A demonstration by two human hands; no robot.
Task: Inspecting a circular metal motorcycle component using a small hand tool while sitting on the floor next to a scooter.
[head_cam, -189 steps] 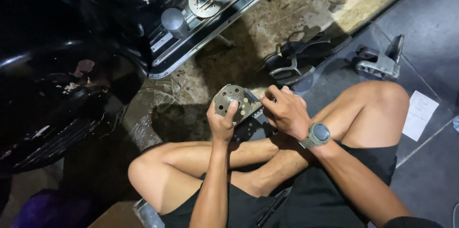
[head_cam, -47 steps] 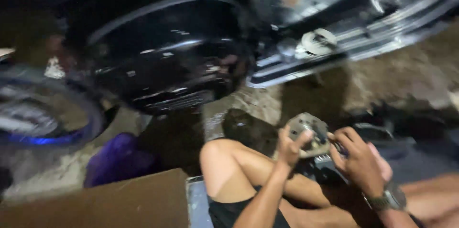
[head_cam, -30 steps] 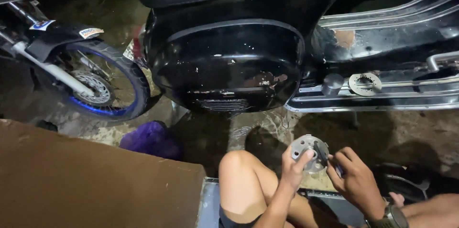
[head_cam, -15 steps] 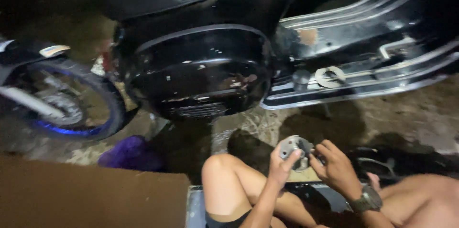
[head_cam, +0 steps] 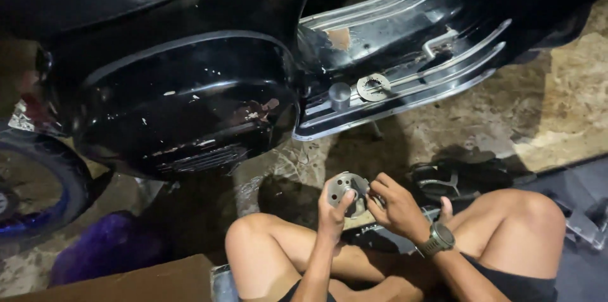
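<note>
We still grip the round metal part [head_cam: 346,189] above our knees, left hand [head_cam: 334,208] cupping it, right hand [head_cam: 394,204] fingering its rim; our view has swung rightward along the black scooter [head_cam: 190,99], so the work continues

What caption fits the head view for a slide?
Both hands, left hand and right hand, hold a round metal part beside a black scooter.

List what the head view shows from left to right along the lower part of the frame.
Blue-rimmed wheel → purple cloth → left hand holding round metal part → right hand → wristwatch → raised knee.
</note>
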